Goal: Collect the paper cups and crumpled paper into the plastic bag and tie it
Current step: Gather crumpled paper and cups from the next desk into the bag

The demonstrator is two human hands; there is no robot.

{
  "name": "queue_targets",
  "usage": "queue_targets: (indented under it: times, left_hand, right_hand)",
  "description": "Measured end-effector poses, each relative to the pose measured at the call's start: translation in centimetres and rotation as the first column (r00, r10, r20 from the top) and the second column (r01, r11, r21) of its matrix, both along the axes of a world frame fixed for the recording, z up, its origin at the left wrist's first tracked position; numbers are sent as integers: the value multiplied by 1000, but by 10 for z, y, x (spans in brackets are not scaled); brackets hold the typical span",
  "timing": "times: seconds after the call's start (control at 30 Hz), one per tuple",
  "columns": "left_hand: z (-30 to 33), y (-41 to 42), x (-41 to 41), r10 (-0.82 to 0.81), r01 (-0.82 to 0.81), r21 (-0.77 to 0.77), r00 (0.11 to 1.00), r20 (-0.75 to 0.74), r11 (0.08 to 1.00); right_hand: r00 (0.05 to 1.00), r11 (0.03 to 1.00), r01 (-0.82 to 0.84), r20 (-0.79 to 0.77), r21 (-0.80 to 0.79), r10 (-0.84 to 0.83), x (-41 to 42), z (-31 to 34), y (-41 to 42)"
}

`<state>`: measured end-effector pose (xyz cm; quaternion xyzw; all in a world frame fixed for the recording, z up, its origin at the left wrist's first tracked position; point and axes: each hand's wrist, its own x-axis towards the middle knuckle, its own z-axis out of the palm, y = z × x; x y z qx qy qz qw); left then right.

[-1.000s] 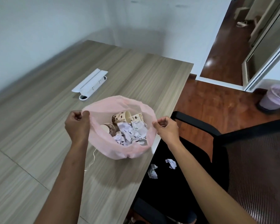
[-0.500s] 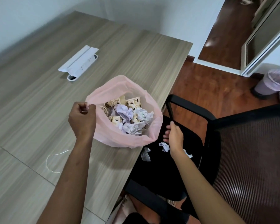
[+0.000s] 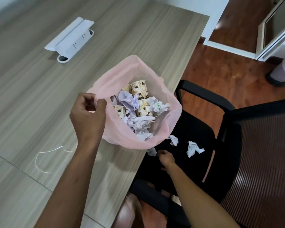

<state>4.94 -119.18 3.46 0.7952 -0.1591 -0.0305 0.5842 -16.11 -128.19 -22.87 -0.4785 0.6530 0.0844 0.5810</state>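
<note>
Hands: left hand (image 3: 87,116) pinches the pink bag (image 3: 138,79) rim on the wood-grain table (image 3: 31,96); right hand (image 3: 165,157) grasps crumpled paper (image 3: 152,151) on the black chair (image 3: 196,134).

Right hand (image 3: 165,157) left bag rim, now at paper scrap (image 3: 152,151) on chair seat (image 3: 192,163).

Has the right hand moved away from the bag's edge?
Yes. The right hand has left the pink bag rim and dropped to the chair seat, by a crumpled paper.
</note>
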Motion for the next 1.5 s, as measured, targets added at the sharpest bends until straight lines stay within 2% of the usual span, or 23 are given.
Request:
queue_targets:
  times: [0.1,0.2,0.37,0.63,0.73,0.83,0.9,1.03,1.13,1.2,1.27,1.33,1.37,1.43,1.47,1.5]
  left_hand:
    - [-5,3,1,-35,35,4,999,18,999]
    - [-10,10,2,-43,43,15,998,40,999]
    - [-18,18,5,-55,55,9,998,28,998]
    - [-19,22,8,-60,60,-7,998,4,998]
    - [-16,20,8,-63,63,-14,998,-13,998]
    - [-10,19,10,-58,57,-29,998,-40,998]
    - [-7,19,9,-49,46,-44,997,-66,998]
    - [-5,17,7,-26,21,-44,994,-109,999]
    - [-1,15,6,-28,24,-35,993,-113,999]
    - [1,12,5,-32,27,-40,992,-120,999]
    - [4,11,4,-33,28,-45,992,-120,999]
    - [7,9,3,-31,26,-49,993,-117,998]
    - [8,8,3,-27,22,-47,993,-114,999]
    - [11,6,3,-15,10,-44,994,-110,999]
    - [12,5,3,-10,5,-44,994,-109,999]
    - [12,3,3,-7,2,-45,994,-106,999]
  right_hand:
    - [1000,1000,15,20,11,-16,7,-25,1]
    - [996,996,74,-53,-59,-77,16,-47,0]
    - [977,981,183,-100,-55,-188,32,-81,1]
    - [939,932,321,-74,-170,-337,31,-51,11]
    - [887,871,447,-24,-203,-461,24,-23,12]
    - [769,744,632,58,-217,-636,13,16,7]
    - [692,655,721,181,-226,-699,5,46,-2]
    - [566,536,818,455,-208,-688,-4,117,-26]
    - [544,525,820,600,-230,-586,4,177,-41]
    - [589,547,780,654,-305,-474,16,213,-42]
    - [688,586,688,642,-429,-338,36,239,-35]
    - [818,678,485,561,-552,-128,57,251,-25]
    - [858,748,330,514,-576,18,66,253,-20]
    - [862,825,-38,399,-564,312,79,255,-11]
    - [849,811,-158,342,-563,403,81,256,-9]
    - [845,786,-190,310,-589,436,81,257,-8]
